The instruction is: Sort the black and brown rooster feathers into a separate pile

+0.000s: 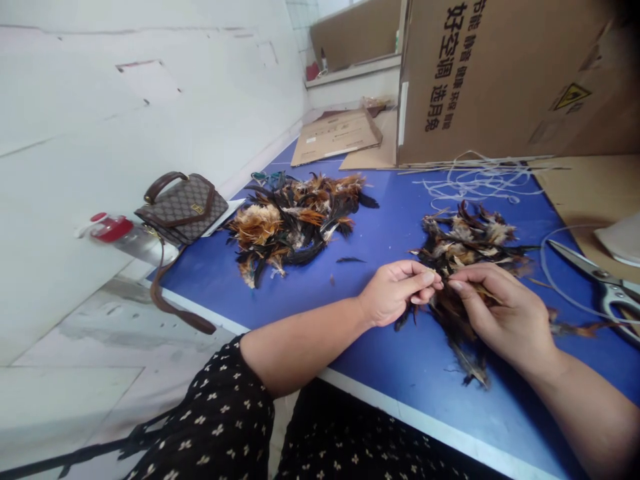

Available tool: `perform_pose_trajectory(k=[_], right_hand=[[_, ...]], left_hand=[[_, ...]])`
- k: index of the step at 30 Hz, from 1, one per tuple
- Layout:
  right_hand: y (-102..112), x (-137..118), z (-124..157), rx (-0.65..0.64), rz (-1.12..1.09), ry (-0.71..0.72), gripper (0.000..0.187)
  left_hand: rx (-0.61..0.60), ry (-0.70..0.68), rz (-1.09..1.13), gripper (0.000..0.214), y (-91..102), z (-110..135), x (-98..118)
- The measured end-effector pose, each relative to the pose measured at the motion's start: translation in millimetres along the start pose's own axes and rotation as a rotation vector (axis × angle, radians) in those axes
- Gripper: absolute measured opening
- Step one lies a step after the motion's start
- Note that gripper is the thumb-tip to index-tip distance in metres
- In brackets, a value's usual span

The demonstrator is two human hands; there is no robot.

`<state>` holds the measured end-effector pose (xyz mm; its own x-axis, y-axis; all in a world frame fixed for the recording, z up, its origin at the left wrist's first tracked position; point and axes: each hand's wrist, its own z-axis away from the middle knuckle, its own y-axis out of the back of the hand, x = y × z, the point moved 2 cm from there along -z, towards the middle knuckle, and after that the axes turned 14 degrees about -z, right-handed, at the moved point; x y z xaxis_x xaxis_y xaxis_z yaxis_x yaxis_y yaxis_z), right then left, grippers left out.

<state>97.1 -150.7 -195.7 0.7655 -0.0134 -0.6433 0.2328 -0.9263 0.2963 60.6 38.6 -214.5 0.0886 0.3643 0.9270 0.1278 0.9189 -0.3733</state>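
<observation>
Over a pile of dark and brown feathers (463,250), my two hands meet fingertip to fingertip. My left hand (397,293) is closed, thumb pressed on the bent forefinger, with a tiny pale bit at the tips that I cannot make out. My right hand (507,317) pinches thumb and forefinger together just beside it; what it grips is too small to name. Long dark feathers (463,347) spread on the table below and between the hands. A larger heap of black, orange-brown and cream feathers (300,223) lies to the left, with one loose black feather (351,259) near it.
On the blue table (295,313) are tangled white cords (480,177), scissors (607,283) at right and a flat cardboard piece (335,137). A big carton (490,87) stands behind. A patterned handbag (187,207) and a red-lidded bottle (133,240) sit at the left edge.
</observation>
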Motion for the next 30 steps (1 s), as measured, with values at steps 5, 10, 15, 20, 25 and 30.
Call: perform_pose_trajectory(k=[5,10,15,20,25,30], right_hand=[[-0.5,1.9,2.0,-0.015,0.018,-0.021,0.012],[-0.2,-2.6,0.6,-0.002,0.034,-0.018,0.012],[0.0,-0.2,7.2,-0.024,-0.043,-0.086,0.010],[-0.2,0.2,10.3,-0.053,-0.172,-0.178,0.034],[-3.2,-10.2,6.8,0.045,-0.148,-0.185,0.021],[-14.4,-15.5,8.3,0.015,-0.528,-0.511,0.041]], left_hand=[[0.070,-0.006,-0.071,0.053,3.5,-3.0,-5.8],[0.009,0.002,-0.274,0.055,3.8,1.2,-6.0],[-0.012,0.017,-0.377,0.057,4.0,3.3,-8.0],[0.174,-0.049,-0.199,0.058,9.0,-2.6,-10.9],[0.253,-0.121,-0.140,0.052,8.4,-2.9,-8.6],[0.218,-0.119,-0.091,0.048,4.8,0.4,-6.9]])
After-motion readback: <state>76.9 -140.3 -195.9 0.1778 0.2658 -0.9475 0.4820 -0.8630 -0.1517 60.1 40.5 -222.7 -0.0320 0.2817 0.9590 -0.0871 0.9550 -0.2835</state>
